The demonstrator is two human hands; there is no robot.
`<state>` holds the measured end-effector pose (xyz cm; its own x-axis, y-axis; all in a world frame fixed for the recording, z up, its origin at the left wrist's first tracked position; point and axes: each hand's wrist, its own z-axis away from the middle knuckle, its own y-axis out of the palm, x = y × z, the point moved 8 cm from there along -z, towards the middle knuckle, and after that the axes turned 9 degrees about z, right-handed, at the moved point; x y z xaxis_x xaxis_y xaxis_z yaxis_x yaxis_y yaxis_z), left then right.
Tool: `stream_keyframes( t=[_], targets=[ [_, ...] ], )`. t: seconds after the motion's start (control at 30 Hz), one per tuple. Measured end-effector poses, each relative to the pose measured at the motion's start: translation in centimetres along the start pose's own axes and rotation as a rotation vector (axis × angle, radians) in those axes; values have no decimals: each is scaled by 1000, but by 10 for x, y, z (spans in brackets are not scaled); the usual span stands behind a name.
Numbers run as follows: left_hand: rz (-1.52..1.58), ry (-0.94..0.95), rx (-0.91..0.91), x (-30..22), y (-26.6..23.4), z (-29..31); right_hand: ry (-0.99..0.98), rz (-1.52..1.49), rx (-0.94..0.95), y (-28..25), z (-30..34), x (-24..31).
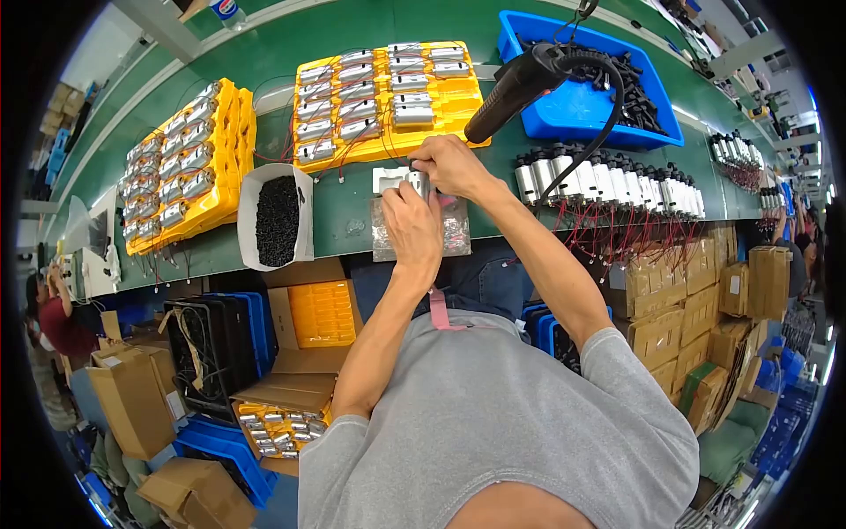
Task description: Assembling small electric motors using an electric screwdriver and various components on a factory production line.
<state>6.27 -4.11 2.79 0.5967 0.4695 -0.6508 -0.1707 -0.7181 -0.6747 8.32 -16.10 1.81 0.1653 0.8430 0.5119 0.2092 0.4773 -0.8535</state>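
My left hand (412,226) pinches a silver motor (419,183) beside a white block (385,178) on the green table (335,207), near a yellow tray (455,99). My right hand (448,166) bunches its fingers at the motor's far end; I cannot tell what they grip.

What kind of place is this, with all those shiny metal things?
Probably a factory assembly area: there's a long green workbench, yellow trays holding rows of wired silver cylinders that look like motors, and a blue bin of black parts.
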Motion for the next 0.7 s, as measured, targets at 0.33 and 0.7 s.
stream_keyframes(
  t=[0.33, 0.7],
  targets=[
    [-89, 33, 49, -8, -5, -1, 0, 176, 158, -4, -6, 12],
    [-105, -143, 128, 141, -168, -38, -403, 179, -944, -203, 155, 74]
  ],
)
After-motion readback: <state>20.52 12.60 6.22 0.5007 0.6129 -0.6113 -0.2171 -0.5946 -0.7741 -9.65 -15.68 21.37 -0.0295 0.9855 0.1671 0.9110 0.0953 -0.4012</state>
